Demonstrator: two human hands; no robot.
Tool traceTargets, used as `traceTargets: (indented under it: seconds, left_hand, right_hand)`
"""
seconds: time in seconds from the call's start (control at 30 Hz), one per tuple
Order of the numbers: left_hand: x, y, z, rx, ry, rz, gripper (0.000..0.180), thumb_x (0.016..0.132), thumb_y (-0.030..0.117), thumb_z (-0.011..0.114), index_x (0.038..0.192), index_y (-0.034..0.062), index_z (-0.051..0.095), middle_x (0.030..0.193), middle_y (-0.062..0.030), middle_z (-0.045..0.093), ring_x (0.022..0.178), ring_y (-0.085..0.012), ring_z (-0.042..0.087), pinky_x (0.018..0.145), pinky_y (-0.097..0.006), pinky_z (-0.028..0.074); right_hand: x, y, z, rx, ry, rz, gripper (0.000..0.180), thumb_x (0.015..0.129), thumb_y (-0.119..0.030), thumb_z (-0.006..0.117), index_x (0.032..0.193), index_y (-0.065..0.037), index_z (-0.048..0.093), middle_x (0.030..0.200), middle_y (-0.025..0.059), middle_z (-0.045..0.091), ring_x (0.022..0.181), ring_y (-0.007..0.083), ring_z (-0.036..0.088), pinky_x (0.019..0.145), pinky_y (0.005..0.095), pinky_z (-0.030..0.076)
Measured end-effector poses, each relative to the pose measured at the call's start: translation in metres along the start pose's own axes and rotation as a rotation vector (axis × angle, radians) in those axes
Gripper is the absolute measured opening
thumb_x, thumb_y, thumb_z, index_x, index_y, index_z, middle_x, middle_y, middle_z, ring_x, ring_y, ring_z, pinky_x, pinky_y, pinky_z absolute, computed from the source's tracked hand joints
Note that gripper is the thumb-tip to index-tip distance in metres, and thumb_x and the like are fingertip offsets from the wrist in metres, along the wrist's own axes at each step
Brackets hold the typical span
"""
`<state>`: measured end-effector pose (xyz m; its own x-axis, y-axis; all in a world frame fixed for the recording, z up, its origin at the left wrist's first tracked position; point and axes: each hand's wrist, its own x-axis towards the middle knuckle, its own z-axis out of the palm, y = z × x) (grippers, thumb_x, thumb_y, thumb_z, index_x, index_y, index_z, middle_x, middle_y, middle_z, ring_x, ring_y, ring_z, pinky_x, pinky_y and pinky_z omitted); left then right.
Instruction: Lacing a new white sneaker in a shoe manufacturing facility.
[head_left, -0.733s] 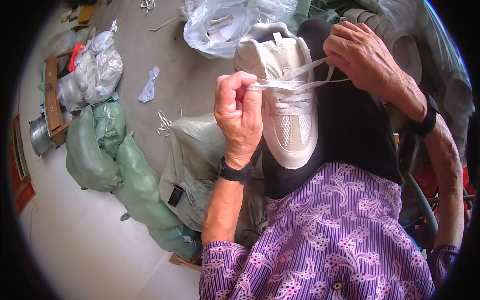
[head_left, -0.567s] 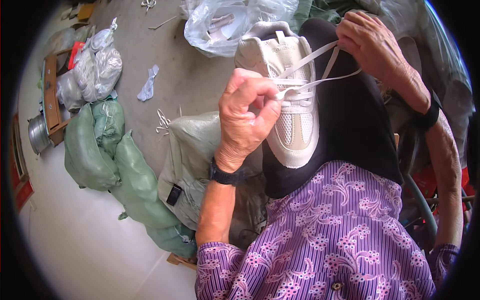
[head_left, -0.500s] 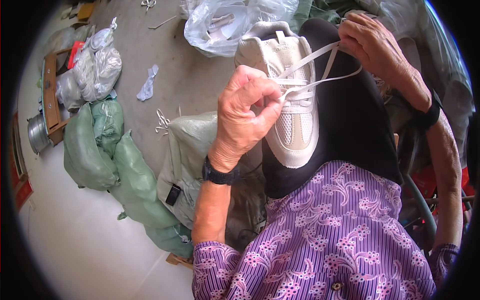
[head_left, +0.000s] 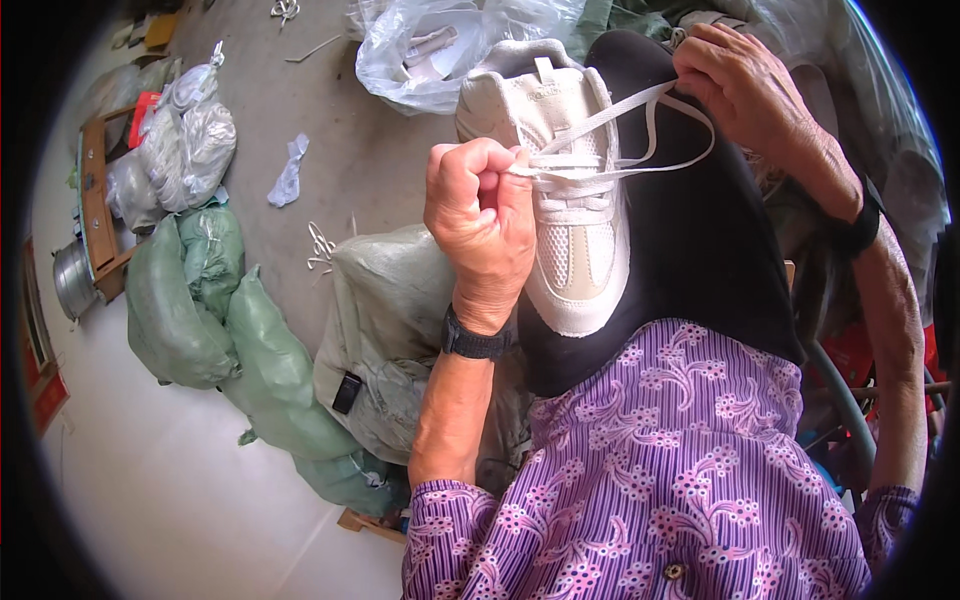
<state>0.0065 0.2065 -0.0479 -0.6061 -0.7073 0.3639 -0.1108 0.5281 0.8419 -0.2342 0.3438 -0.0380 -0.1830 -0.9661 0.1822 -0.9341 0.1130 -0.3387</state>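
A cream and white sneaker (head_left: 575,270) rests on my lap over black cloth, its toe pointing toward me. White shoelace (head_left: 650,168) runs through its upper eyelets and loops out to the right. My left hand (head_left: 480,215), closed in a pinch, grips a piece of the lace at the shoe's left edge. Up and to the right of the shoe, my right hand (head_left: 745,90) has its fingers closed on the other stretch of the lace. The exact lace ends are hidden by my fingers.
Beyond the shoe lies a clear plastic bag (head_left: 410,70) with pale pieces inside. Green sacks (head_left: 275,340) line the left, beside a wooden frame (head_left: 97,195) and a tied plastic bag (head_left: 190,140). A pale sack (head_left: 385,290) stands near my left forearm.
My left hand has moved left from over the laces to the shoe's left side, drawing lace with it. The right hand stays nearly in place, still holding its lace.
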Motion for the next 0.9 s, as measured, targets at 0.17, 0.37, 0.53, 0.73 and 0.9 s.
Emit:
traceTargets:
  seconds: [0.17, 0.37, 0.53, 0.73, 0.9]
  left_hand:
    - [-0.002, 0.001, 0.002, -0.062, -0.009, -0.116, 0.014, 0.082, 0.000, 0.065, 0.082, 0.0059, 0.052, 0.076, 0.0005, 0.048, 0.058, -0.0075, 0.041, 0.052, -0.023, 0.038]
    - [0.017, 0.011, -0.020, -0.026, -0.270, -0.013, 0.017, 0.071, -0.006, 0.065, 0.078, 0.0068, 0.056, 0.076, 0.0011, 0.051, 0.055, -0.0060, 0.043, 0.049, -0.022, 0.037]
    - [0.031, 0.022, -0.031, -0.026, -0.461, -0.016, 0.019, 0.067, -0.009, 0.064, 0.075, 0.0072, 0.061, 0.077, 0.0008, 0.054, 0.058, -0.0054, 0.048, 0.052, -0.021, 0.040]
    - [0.024, 0.023, -0.015, -0.035, -0.139, -0.070, 0.017, 0.068, -0.011, 0.062, 0.075, 0.0051, 0.059, 0.074, 0.0005, 0.051, 0.061, -0.0069, 0.050, 0.055, -0.023, 0.042]
    - [0.009, 0.013, -0.009, 0.030, -0.130, -0.075, 0.026, 0.071, -0.009, 0.056, 0.093, 0.0043, 0.058, 0.083, -0.0019, 0.048, 0.065, -0.0094, 0.048, 0.060, -0.025, 0.043]
  right_hand:
    - [0.000, -0.001, 0.001, 0.047, -0.006, 0.013, 0.011, 0.087, -0.014, 0.056, 0.084, -0.004, 0.052, 0.081, 0.0099, 0.051, 0.083, 0.0299, 0.054, 0.073, 0.0385, 0.044]
    - [0.001, -0.001, 0.008, 0.064, 0.072, 0.026, 0.012, 0.085, -0.013, 0.059, 0.080, -0.002, 0.055, 0.080, 0.0117, 0.055, 0.082, 0.0322, 0.057, 0.069, 0.0407, 0.046]
    - [-0.003, -0.001, 0.014, 0.148, 0.081, 0.051, 0.011, 0.086, -0.012, 0.058, 0.082, -0.002, 0.055, 0.082, 0.0131, 0.055, 0.082, 0.0338, 0.057, 0.068, 0.0404, 0.047]
    - [-0.002, -0.004, 0.011, 0.207, 0.048, 0.103, 0.010, 0.087, -0.012, 0.057, 0.085, -0.002, 0.056, 0.083, 0.0130, 0.056, 0.082, 0.0339, 0.058, 0.068, 0.0401, 0.047]
    - [0.000, -0.004, 0.010, 0.140, 0.057, 0.087, 0.010, 0.086, -0.012, 0.057, 0.083, -0.003, 0.054, 0.083, 0.0122, 0.055, 0.084, 0.0329, 0.058, 0.068, 0.0402, 0.047]
